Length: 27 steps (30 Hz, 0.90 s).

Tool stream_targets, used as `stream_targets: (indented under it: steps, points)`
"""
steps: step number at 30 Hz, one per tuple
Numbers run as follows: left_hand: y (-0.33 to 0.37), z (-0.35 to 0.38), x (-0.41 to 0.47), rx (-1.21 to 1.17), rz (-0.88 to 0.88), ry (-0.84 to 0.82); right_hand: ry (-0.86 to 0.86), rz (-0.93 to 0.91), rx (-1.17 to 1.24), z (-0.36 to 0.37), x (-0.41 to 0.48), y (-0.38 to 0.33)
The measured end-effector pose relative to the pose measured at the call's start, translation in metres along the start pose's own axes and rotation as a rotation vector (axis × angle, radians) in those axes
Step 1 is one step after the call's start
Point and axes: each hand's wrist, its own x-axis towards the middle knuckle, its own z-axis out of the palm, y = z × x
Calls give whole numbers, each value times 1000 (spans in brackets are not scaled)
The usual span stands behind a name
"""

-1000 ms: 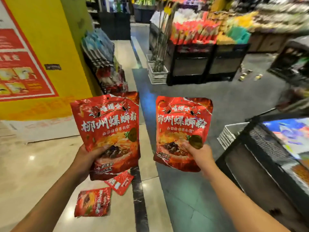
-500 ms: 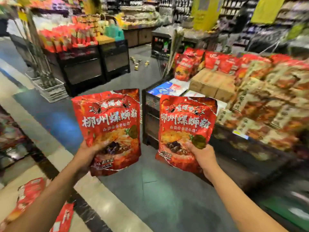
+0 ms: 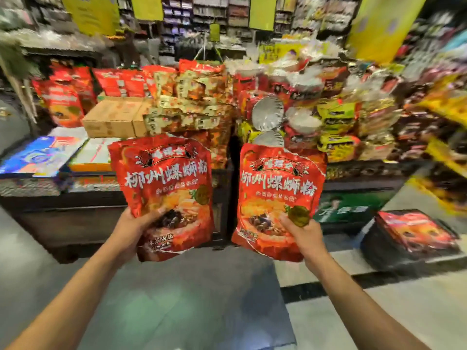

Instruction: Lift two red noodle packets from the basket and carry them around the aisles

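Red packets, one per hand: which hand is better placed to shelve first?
Probably the left hand: its red packet is held higher, just below the packet stack. The right hand holds its packet lower.

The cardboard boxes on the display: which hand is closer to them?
Left. The left hand, gripping a red packet, is below the cardboard boxes; the right hand, gripping another red packet, is farther right.
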Motion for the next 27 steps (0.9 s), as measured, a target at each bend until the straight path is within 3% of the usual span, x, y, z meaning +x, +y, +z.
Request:
stream_targets:
  steps: [15,27]
  points:
    - [-39,414,123,74,-110,-733,737,148,114,-289,22,58]
    - [-83,654,165,132,-185,-1028,1123,272,187,-419,39,88]
